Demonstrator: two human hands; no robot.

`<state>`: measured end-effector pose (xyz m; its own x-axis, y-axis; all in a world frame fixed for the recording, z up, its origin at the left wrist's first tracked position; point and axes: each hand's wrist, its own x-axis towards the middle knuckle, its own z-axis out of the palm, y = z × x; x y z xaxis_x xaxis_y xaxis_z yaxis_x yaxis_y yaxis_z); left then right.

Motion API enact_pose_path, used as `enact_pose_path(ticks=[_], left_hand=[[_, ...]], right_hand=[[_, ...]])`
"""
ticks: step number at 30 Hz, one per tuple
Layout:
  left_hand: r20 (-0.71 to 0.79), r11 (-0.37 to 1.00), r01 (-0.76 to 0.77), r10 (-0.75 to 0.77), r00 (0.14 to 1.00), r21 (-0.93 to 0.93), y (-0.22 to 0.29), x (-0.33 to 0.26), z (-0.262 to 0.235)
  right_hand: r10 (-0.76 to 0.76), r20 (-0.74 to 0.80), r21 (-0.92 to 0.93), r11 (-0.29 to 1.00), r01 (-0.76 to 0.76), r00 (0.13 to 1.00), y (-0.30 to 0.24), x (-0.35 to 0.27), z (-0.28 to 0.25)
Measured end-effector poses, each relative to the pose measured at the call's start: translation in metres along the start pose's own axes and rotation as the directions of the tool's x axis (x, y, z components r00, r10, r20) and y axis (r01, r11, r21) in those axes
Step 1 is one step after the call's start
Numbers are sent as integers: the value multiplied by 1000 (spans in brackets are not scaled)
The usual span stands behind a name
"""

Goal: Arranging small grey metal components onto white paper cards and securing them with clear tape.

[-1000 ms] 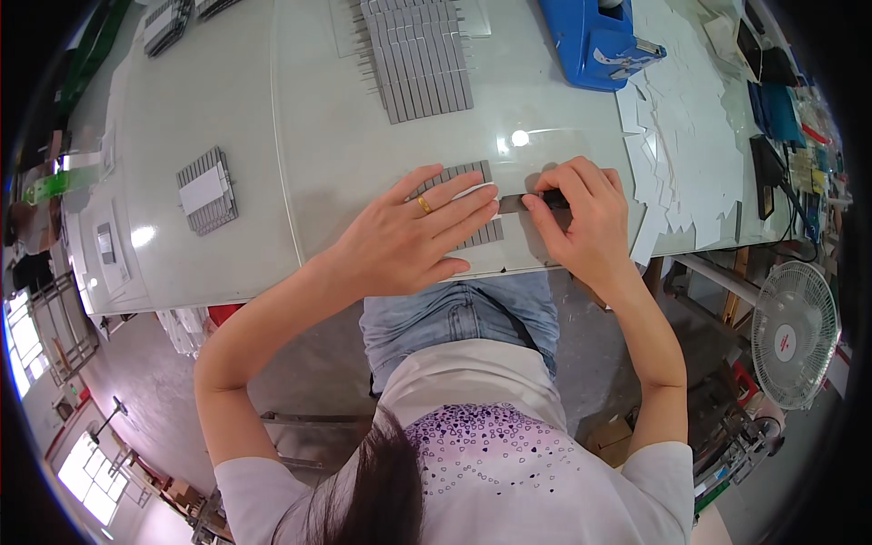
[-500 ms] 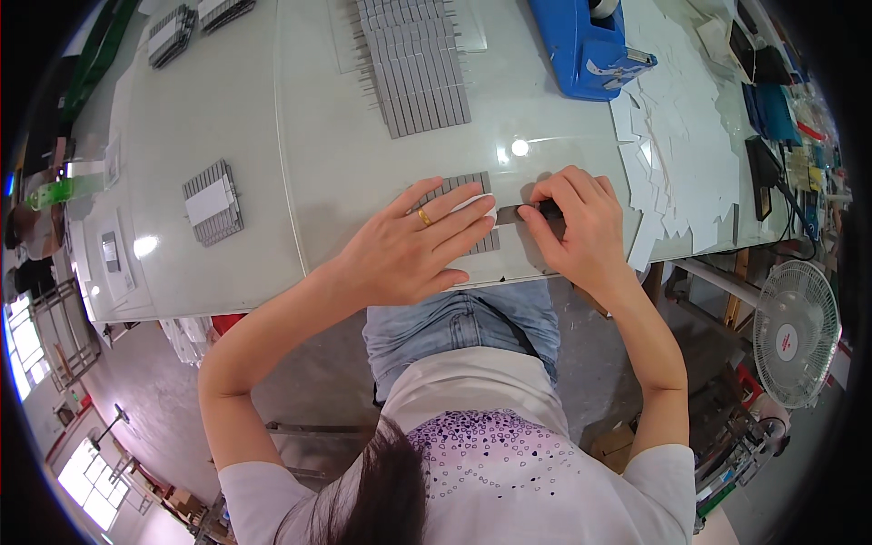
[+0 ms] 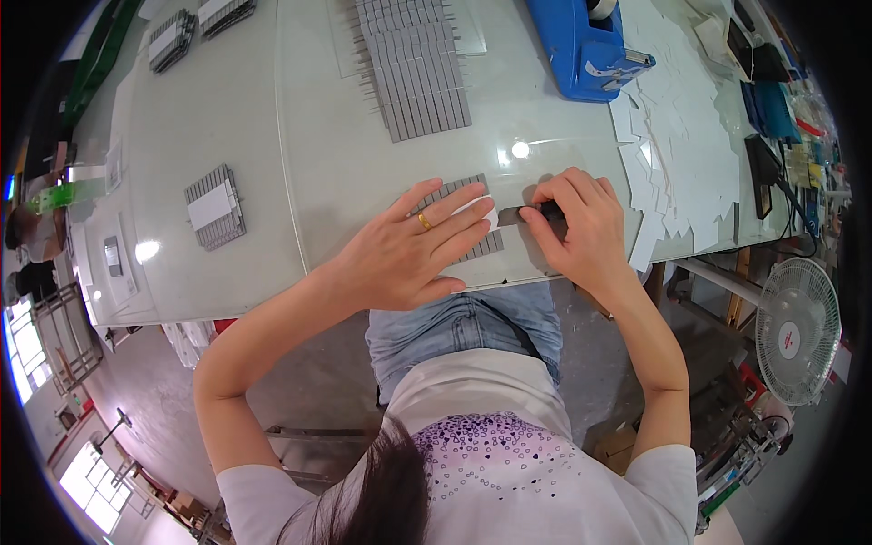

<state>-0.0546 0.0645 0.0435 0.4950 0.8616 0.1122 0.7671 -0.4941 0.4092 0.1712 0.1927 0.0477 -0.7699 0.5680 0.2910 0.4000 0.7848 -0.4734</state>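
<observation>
Left hand [image 3: 420,241] flat, fingers a bit spread, gripping nothing, laid over grey pack [image 3: 483,247]; right hand [image 3: 586,222], at 3 o'clock, pinches dark blade [image 3: 510,217], tip by white strip [image 3: 493,219]; this pack looks part-done; stripped packs at 9 [image 3: 215,211] and 10 [image 3: 171,43] look finished; bare stack [image 3: 422,86] at 11 likely remains.

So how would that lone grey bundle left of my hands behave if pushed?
The grey bundle would probably slide rather than tip, since it lies flat on the glossy table. It might fan out, as its edges look uneven. Its straight ribs suggest some stiffness.
</observation>
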Motion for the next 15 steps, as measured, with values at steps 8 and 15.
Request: enact_pose_path(ticks=[8,15], left_hand=[[-3,998,-10,10,1000,60,0,-1,1],[-11,998,-4,5,1000,69,0,-2,0]], right_hand=[[-8,16,12,1000,8,1000,-2,2,0],[42,2,-22,999,-42,999,-15,6,-1]])
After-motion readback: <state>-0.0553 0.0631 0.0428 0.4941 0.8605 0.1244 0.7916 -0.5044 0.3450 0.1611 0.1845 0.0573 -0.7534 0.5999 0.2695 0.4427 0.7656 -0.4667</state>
